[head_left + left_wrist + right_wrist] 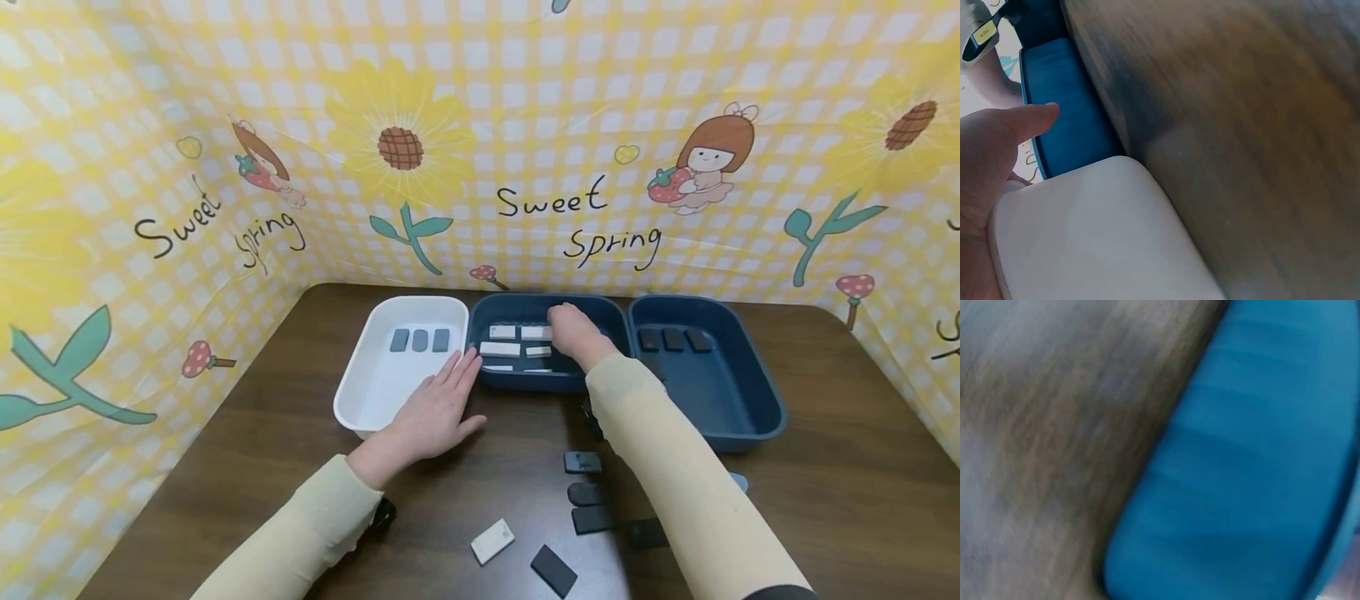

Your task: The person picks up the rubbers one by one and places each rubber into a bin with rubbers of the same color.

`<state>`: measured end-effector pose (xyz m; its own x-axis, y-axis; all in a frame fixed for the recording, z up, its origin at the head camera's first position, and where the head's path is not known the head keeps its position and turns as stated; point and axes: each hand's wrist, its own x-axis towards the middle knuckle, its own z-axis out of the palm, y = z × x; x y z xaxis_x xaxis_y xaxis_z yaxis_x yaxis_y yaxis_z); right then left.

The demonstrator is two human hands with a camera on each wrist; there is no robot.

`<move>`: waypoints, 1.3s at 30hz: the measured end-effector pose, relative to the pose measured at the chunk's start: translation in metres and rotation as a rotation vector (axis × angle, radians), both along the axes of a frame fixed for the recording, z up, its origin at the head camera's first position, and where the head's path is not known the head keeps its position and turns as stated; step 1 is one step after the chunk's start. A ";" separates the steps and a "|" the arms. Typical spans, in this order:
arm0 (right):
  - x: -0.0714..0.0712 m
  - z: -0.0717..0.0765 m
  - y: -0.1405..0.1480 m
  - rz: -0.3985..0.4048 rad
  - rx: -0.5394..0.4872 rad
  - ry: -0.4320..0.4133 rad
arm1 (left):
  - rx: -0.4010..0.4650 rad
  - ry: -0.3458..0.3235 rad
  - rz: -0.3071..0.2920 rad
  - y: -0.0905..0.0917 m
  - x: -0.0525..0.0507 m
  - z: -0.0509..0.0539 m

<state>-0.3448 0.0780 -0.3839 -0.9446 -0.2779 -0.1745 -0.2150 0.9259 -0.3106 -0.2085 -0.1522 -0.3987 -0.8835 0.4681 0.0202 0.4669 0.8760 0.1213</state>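
Left hand [431, 408]: fingers straight, grasping nothing, by white bin [382, 387].
Right hand [576, 333]: in middle bin [532, 382]; grip hidden, can't tell.
Binned: grey blocks [420, 340], white blocks [500, 349], dark blocks [673, 340]; seemingly partway.
Tabletop [270, 433]: loose white block [492, 542], black block [554, 571] remaining.

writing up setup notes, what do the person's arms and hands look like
The left hand and right hand are ungloved. The left sleeve and right sleeve are plain pale cream, with a dark band high on the right one. A black device shows under the left sleeve; another device, by the right one, bears a yellow label.
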 end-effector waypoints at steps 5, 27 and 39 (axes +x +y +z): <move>0.007 0.013 0.000 0.024 0.010 0.043 | 0.006 -0.003 0.008 -0.002 0.001 -0.002; 0.084 0.060 0.027 0.346 0.139 0.441 | -0.073 0.026 -0.016 -0.003 0.000 -0.003; 0.141 0.042 0.033 0.573 0.081 0.540 | -0.074 0.033 -0.033 -0.001 -0.001 0.000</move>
